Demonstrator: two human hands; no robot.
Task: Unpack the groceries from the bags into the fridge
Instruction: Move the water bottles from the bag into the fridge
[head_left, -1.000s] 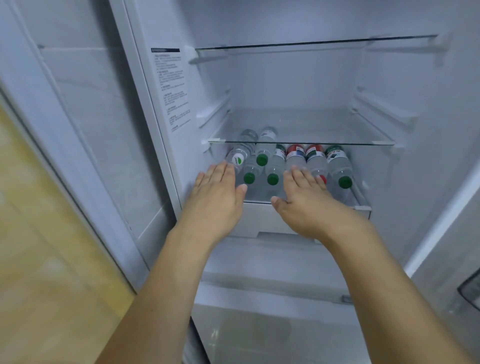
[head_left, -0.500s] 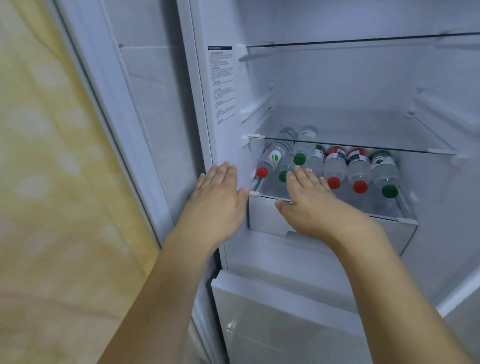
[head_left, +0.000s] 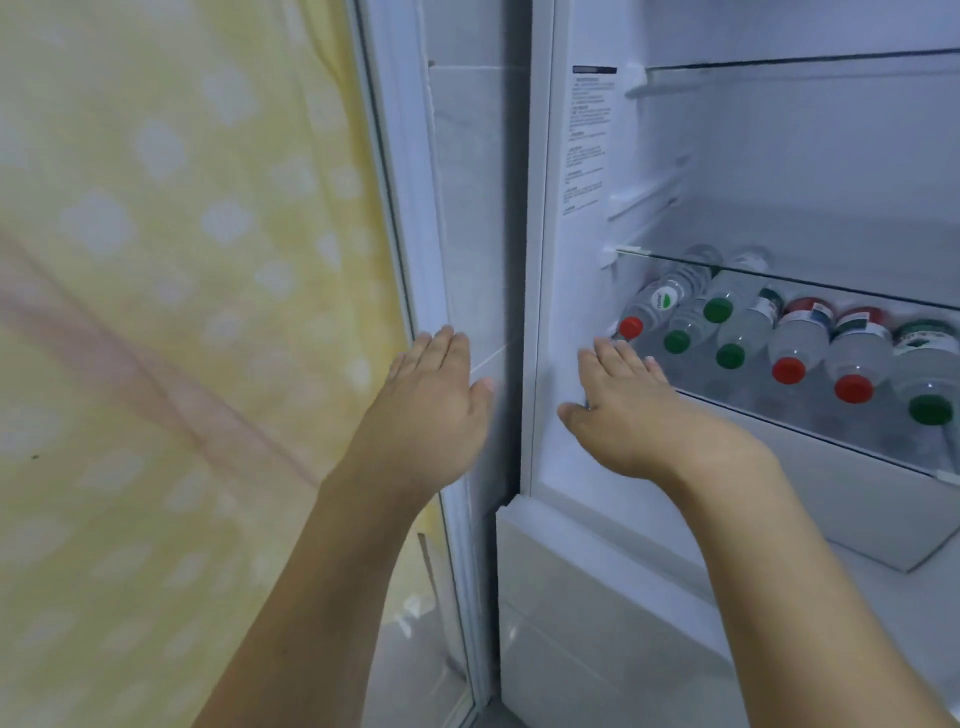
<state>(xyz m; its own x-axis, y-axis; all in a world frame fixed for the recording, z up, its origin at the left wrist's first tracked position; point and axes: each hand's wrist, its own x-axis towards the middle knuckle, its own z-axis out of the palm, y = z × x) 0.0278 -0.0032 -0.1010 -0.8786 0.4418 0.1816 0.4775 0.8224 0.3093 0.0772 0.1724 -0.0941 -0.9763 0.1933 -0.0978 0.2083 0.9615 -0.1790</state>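
The fridge (head_left: 582, 312) stands open in front of me. Several clear water bottles (head_left: 800, 343) with red and green caps lie on their sides on its lower shelf, caps toward me, under a glass shelf (head_left: 831, 288). My left hand (head_left: 431, 410) is stretched out flat with straight fingers in front of the open door's inner panel (head_left: 467, 208), holding nothing. My right hand (head_left: 628, 410) is also flat and empty, fingertips near the leftmost red-capped bottle (head_left: 631, 326) at the shelf's left end.
A yellow curtain with pale spots (head_left: 182, 260) fills the left side beyond the door edge. A white drawer front (head_left: 857, 499) sits below the bottle shelf, and a lower compartment (head_left: 597, 623) is under it. A higher glass shelf (head_left: 779, 65) is bare.
The view has swung left, so the fridge and bottles now lie further right. Both hands have drawn away from the bottles toward the fridge's left wall and door, still flat and empty.
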